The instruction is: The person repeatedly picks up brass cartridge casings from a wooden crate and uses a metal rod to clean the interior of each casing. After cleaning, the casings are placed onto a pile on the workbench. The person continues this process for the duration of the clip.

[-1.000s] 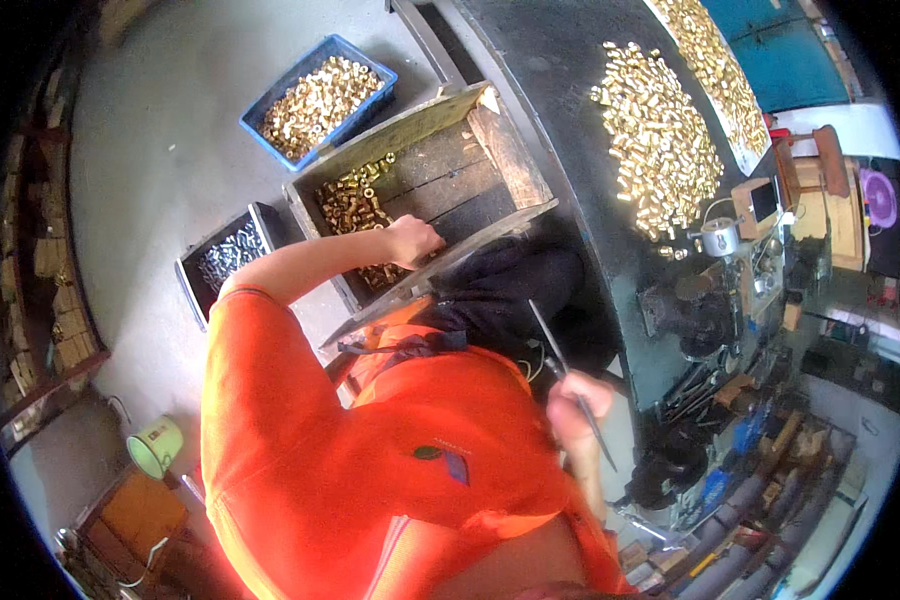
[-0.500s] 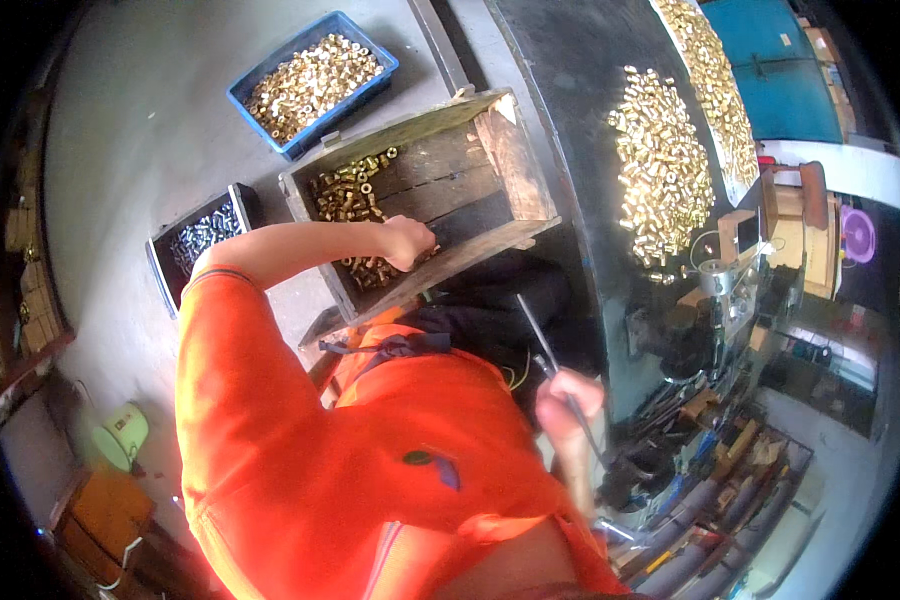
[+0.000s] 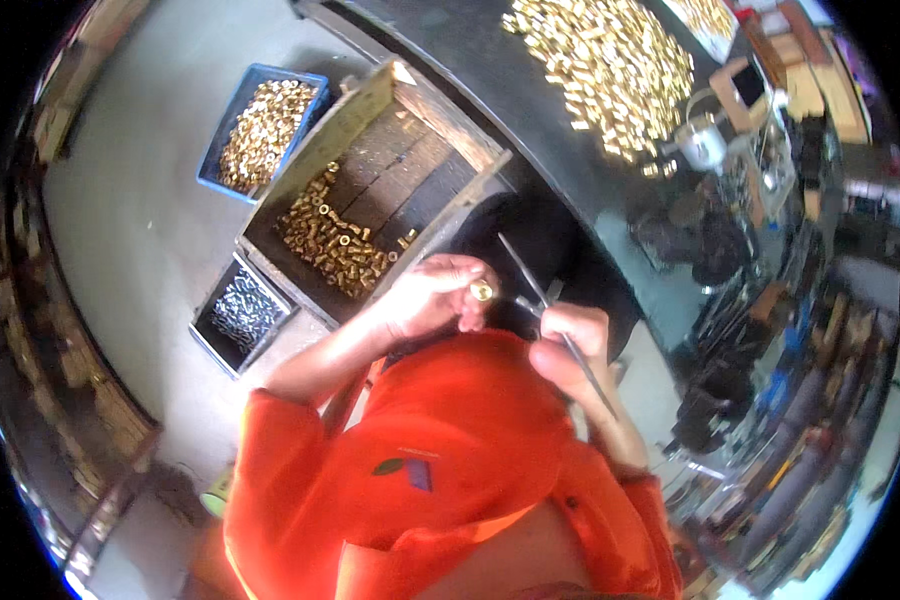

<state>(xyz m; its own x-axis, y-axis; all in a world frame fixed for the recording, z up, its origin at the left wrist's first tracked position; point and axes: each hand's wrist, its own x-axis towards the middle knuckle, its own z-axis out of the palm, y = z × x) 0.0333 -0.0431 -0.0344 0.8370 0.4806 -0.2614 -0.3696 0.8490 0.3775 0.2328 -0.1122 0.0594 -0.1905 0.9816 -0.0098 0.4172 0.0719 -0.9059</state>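
Brass piece pinched at chest height, thin rod closing in.

The left hand (image 3: 425, 300) is clamping its fingers on 1 small brass fitting (image 3: 481, 291); the right hand (image 3: 570, 350) is gripping a slim metal rod (image 3: 550, 310), tip just beside it. A loose pinch could be dropping the fitting into the dark gap below. The wooden crate (image 3: 440, 120) of brass parts is sitting close behind, beside the blue bin (image 3: 210, 175), crowding the left elbow.

A metal-parts workshop: heaps of small brass fittings (image 3: 610, 70) lie on a dark bench (image 3: 530, 150), more fill a wooden crate (image 3: 370, 200) and a blue bin (image 3: 260, 130) on the concrete floor (image 3: 140, 220), with tools and machine parts (image 3: 760, 330) crowded at the right.
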